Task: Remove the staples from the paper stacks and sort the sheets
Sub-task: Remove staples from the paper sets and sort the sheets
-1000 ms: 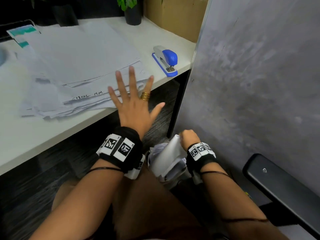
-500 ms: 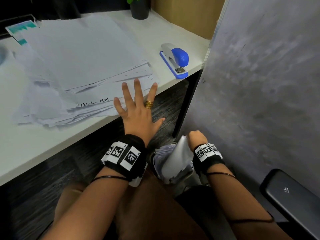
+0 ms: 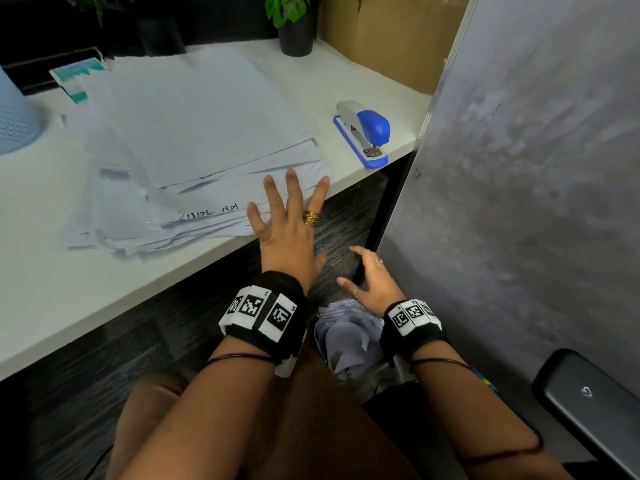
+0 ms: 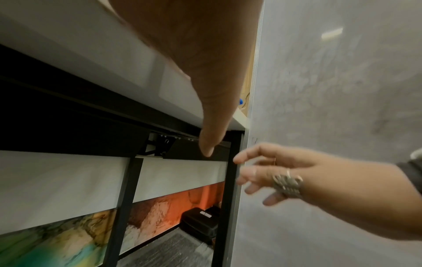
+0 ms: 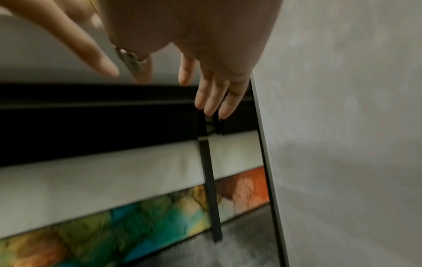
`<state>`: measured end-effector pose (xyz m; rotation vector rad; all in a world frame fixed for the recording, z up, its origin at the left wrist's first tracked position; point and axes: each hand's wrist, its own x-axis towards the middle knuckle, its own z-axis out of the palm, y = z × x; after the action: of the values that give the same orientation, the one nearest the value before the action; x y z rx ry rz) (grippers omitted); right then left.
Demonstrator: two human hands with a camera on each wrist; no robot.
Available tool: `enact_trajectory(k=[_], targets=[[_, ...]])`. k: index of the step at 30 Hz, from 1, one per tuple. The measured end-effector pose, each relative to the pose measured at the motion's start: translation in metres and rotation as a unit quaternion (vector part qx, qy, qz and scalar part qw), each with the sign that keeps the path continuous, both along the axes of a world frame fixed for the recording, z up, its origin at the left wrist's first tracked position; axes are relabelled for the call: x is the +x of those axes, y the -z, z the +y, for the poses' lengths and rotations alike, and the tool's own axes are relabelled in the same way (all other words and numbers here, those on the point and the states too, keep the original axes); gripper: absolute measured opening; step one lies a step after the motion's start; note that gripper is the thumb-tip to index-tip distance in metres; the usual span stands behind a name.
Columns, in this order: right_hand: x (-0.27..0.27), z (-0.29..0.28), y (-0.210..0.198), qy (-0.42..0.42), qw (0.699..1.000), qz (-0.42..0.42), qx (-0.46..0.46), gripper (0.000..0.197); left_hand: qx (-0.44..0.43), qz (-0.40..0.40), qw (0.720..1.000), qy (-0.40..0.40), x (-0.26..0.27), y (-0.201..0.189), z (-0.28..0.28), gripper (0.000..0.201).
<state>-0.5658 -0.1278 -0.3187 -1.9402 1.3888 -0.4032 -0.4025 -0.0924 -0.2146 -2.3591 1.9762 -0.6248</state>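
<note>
A loose pile of white paper sheets (image 3: 194,147) lies fanned out on the white desk (image 3: 52,289). My left hand (image 3: 287,216) is spread flat, fingers straight, its fingertips over the pile's near corner at the desk edge. My right hand (image 3: 367,278) hangs lower, beside the grey partition, fingers loosely extended and holding nothing. Just below it, crumpled sheets (image 3: 346,337) sit in a bin by my knee. In the left wrist view the right hand (image 4: 285,177) shows relaxed fingers and a ring. The right wrist view shows my right fingers (image 5: 214,94) straight.
A blue and grey stapler (image 3: 363,133) lies on the desk's right end. A grey partition (image 3: 519,168) stands close on the right. A light blue mesh basket (image 3: 14,119) sits far left, potted plants (image 3: 294,26) at the back. A dark chair armrest (image 3: 588,403) is lower right.
My right hand let go of the crumpled paper it was gripping over the bin and has opened and risen. My left hand moved forward to the pile's near edge.
</note>
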Motion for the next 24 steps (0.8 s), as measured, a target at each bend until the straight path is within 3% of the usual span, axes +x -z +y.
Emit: enact_trajectory(k=[4, 9, 11, 14, 16, 20, 24], targets=[[0.003, 0.01, -0.062, 0.036, 0.986, -0.042, -0.155, 0.038, 0.065, 0.063, 0.996, 0.026, 0.0, -0.022, 0.007, 0.107], [0.03, 0.013, -0.131, 0.059, 0.948, -0.141, -0.278, 0.018, 0.038, 0.159, 0.984, 0.07, 0.016, -0.072, 0.015, 0.083], [0.043, 0.01, -0.15, 0.064, 0.949, -0.139, -0.276, 0.021, 0.011, 0.192, 0.979, 0.071, 0.027, -0.083, 0.021, 0.064], [0.058, 0.005, -0.166, 0.057, 0.963, -0.122, -0.235, 0.026, -0.068, 0.171, 0.98, 0.08, 0.044, -0.089, 0.03, 0.028], [0.067, 0.003, -0.17, 0.044, 0.974, -0.105, -0.195, 0.029, -0.059, 0.175, 0.981, 0.065, 0.052, -0.09, 0.031, 0.031], [0.086, -0.001, -0.178, 0.075, 0.984, -0.039, -0.157, 0.039, 0.064, 0.215, 0.974, 0.012, 0.072, -0.091, 0.024, 0.043], [0.099, -0.012, -0.198, 0.138, 0.984, 0.017, -0.114, 0.057, 0.051, 0.15, 0.987, 0.028, 0.08, -0.09, 0.025, 0.034]])
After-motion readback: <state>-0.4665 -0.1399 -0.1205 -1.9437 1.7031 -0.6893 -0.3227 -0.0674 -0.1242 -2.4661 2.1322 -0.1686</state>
